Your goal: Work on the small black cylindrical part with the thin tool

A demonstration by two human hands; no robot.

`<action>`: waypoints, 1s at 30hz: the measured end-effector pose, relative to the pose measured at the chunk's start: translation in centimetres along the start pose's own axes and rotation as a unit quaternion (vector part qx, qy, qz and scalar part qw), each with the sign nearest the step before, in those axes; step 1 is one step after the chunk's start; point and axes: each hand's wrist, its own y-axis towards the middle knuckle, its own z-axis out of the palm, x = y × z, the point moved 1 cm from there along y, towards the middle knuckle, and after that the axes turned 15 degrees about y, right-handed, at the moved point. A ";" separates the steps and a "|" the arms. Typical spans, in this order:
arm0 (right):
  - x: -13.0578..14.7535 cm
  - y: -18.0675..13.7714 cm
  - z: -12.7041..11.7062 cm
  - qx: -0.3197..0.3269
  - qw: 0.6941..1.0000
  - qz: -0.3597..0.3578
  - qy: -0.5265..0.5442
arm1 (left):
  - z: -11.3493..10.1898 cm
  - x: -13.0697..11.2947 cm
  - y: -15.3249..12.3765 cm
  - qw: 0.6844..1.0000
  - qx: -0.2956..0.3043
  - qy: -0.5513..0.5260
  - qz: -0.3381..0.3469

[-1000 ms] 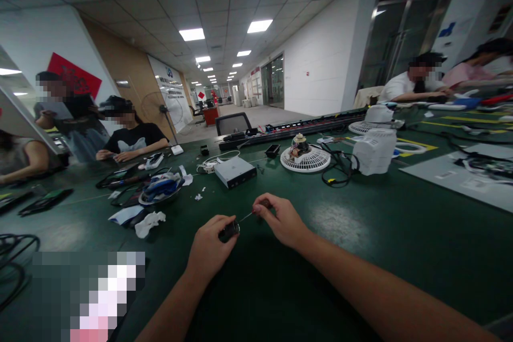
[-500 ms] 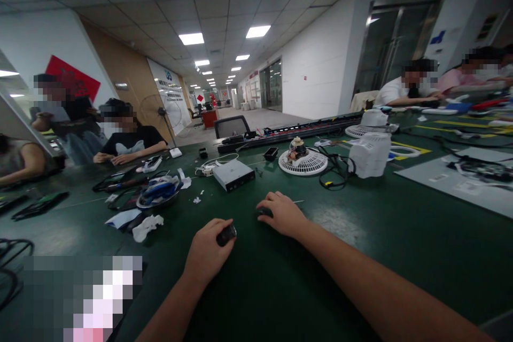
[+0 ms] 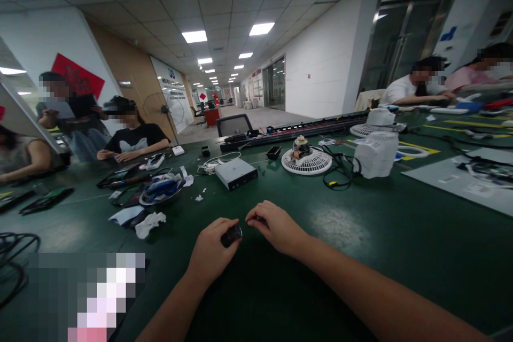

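Observation:
My left hand (image 3: 212, 248) is closed around a short black cylinder (image 3: 231, 235), whose rounded end faces right between thumb and fingers. Just to its right, my right hand (image 3: 276, 227) is closed with thumb and fingertips together. A small dark bit shows between those fingers, too hidden to name. The two hands are close but apart, above the green table (image 3: 256, 288). Beyond them lies a grey box-shaped disc drive (image 3: 236, 173).
A white fan grille with a motor (image 3: 306, 157) and a white plastic housing (image 3: 377, 155) stand at the right. Crumpled white paper (image 3: 150, 224) and a blue-and-white bundle (image 3: 160, 188) lie left. A grey panel (image 3: 444, 181) is far right. Several people sit around the table.
My right hand has come down and left toward my left hand, its fingers drawn closer together. A thin light rod behind it no longer shows. My left hand still grips the black cylinder.

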 end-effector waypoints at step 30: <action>-0.1 -0.5 0.3 0.031 0.997 -0.053 0.038 | 0.3 -0.4 -0.4 0.990 -0.067 -0.007 0.127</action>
